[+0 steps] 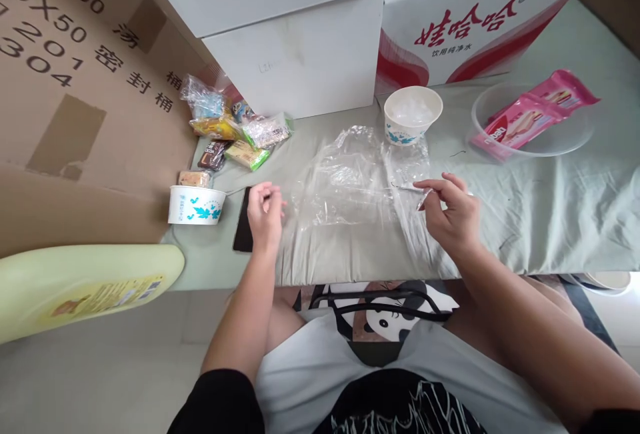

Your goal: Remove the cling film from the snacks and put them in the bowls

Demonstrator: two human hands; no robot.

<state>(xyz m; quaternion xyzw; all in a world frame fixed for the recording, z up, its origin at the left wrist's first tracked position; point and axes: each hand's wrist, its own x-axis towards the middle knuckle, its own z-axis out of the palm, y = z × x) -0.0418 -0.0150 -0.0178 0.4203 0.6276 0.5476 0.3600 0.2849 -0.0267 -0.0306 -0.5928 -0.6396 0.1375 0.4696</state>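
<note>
My right hand (pixel 453 213) pinches a thin silvery stick (pixel 404 187) between thumb and fingers; its tip points left over a clear plastic bag (pixel 345 177). The stick's exact kind is too small to tell. The bag lies flat and crumpled on the cloth between my hands. My left hand (pixel 266 214) is raised with curled fingers, partly over a black phone (pixel 243 227); whatever it may hold is hidden. Beyond the bag stands a white paper cup (pixel 406 135) with blue leaves, and crumpled clear plastic (pixel 413 111) fills it.
At right, a clear plastic bowl (pixel 555 147) holds pink wafer packs (pixel 530 117). Wrapped snacks (pixel 240 124) lie back left, near another paper cup (pixel 197 206). White cartons (pixel 305 54) wall off the back, a brown carton (pixel 65 134) the left. A yellow-green bottle (pixel 90 287) juts in below.
</note>
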